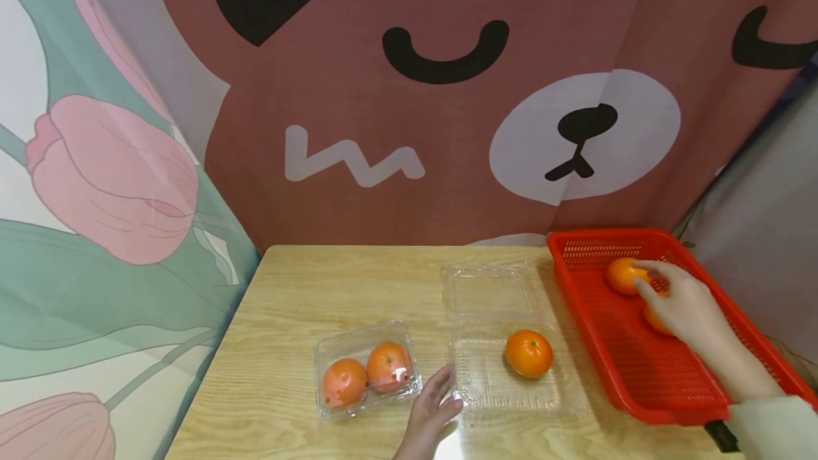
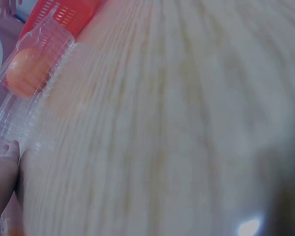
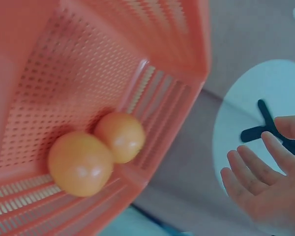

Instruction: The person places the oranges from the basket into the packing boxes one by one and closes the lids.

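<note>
The right hand [image 1: 689, 304] is over the red basket [image 1: 664, 389], its fingers apart beside an orange [image 1: 623, 276]; a second orange [image 1: 658, 314] lies partly behind the hand. In the right wrist view the hand [image 3: 270, 177] holds nothing, and two oranges [image 3: 80, 163] sit together in the basket. The left hand [image 1: 431, 410], fingers spread, is at the left edge of an opened clear plastic box [image 1: 479, 389] with one orange [image 1: 529, 354] inside. Whether it touches the box is unclear. The left wrist view shows this hand [image 2: 2, 172] near the box's edge.
Left of the left hand stands a closed clear box [image 1: 332, 346] with two oranges [image 1: 345, 382] inside. The opened box's lid [image 1: 492, 293] lies toward the back of the wooden table [image 1: 275, 318]. A curtain [image 1: 383, 218] hangs behind the table.
</note>
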The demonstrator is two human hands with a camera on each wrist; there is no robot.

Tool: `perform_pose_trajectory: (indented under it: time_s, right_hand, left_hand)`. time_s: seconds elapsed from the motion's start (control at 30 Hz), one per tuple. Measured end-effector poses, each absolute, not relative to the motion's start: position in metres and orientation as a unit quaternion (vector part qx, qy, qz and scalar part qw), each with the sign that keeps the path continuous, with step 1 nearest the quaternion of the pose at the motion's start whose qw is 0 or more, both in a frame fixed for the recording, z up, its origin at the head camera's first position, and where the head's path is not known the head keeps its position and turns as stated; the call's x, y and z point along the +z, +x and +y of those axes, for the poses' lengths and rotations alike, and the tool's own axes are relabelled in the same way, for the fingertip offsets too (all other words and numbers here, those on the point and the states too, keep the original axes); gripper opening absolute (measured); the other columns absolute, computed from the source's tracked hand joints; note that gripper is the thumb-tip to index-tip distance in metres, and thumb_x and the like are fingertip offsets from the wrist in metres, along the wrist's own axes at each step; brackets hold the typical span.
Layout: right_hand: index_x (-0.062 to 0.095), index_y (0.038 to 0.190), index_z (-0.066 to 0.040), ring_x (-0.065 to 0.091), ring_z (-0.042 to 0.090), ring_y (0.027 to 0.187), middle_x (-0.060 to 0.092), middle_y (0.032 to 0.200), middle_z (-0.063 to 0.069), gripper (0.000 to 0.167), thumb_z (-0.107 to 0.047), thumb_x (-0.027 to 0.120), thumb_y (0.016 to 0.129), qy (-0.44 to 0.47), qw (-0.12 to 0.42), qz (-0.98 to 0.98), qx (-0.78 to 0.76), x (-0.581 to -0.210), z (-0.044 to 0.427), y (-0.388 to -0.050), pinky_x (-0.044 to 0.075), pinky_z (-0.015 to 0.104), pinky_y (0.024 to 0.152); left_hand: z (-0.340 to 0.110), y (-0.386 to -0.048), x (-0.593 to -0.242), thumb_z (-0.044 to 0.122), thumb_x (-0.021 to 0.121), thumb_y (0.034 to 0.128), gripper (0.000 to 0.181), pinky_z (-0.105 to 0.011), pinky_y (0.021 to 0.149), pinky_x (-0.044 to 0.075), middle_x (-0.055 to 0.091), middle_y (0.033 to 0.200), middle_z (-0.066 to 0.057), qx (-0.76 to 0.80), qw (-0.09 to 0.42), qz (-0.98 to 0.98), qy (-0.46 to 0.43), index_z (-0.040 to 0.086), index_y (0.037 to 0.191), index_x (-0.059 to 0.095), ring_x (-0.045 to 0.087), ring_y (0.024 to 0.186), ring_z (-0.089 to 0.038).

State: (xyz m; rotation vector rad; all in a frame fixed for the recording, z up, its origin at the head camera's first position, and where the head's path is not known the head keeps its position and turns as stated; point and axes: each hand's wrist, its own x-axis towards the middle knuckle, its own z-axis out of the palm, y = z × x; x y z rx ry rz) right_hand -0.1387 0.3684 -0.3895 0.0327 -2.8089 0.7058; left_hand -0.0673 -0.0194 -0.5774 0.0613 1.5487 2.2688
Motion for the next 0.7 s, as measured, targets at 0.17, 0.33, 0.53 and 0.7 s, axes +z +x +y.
perform_pose_trajectory:
  time_s: [0.17,0.33,0.53,0.7]
  right_hand:
    - [0.057,0.125,0.008,0.051,0.054,0.1,0.053,0.124,0.038,0.038,-0.021,0.058,0.1,0.002,0.117,-0.963,0.241,-0.397,0.388,-0.151,0.04,0.066,0.08]
    - [0.054,0.127,0.01,0.056,0.049,0.09,0.052,0.122,0.041,0.043,-0.024,0.055,0.101,-0.02,0.093,-0.965,0.242,-0.402,0.408,-0.159,0.046,0.056,0.07]
    - [0.053,0.125,0.015,0.061,0.05,0.09,0.056,0.116,0.041,0.044,-0.023,0.054,0.102,-0.043,0.067,-0.964,0.253,-0.41,0.432,-0.166,0.049,0.049,0.067]
    - [0.05,0.125,0.019,0.056,0.054,0.097,0.057,0.115,0.042,0.05,-0.026,0.051,0.103,-0.073,0.041,-0.957,0.277,-0.413,0.444,-0.171,0.046,0.059,0.075]
  left_hand:
    - [-0.019,-0.068,-0.577,0.012,0.06,0.0967,0.062,-0.079,0.097,0.027,0.026,0.156,-0.028,0.81,0.191,0.554,0.025,0.003,0.152,0.033,0.026,0.135,-0.058]
    - [-0.018,-0.068,-0.578,0.01,0.059,0.0968,0.061,-0.078,0.096,0.029,0.027,0.156,-0.029,0.809,0.186,0.557,0.027,0.002,0.151,0.033,0.028,0.134,-0.059]
    - [-0.017,-0.068,-0.578,0.008,0.058,0.0974,0.06,-0.08,0.094,0.029,0.027,0.155,-0.03,0.811,0.183,0.555,0.029,0.001,0.151,0.033,0.027,0.134,-0.061]
    - [-0.017,-0.067,-0.578,0.008,0.059,0.0973,0.06,-0.08,0.094,0.028,0.026,0.155,-0.03,0.81,0.184,0.556,0.029,0.001,0.151,0.033,0.025,0.134,-0.062]
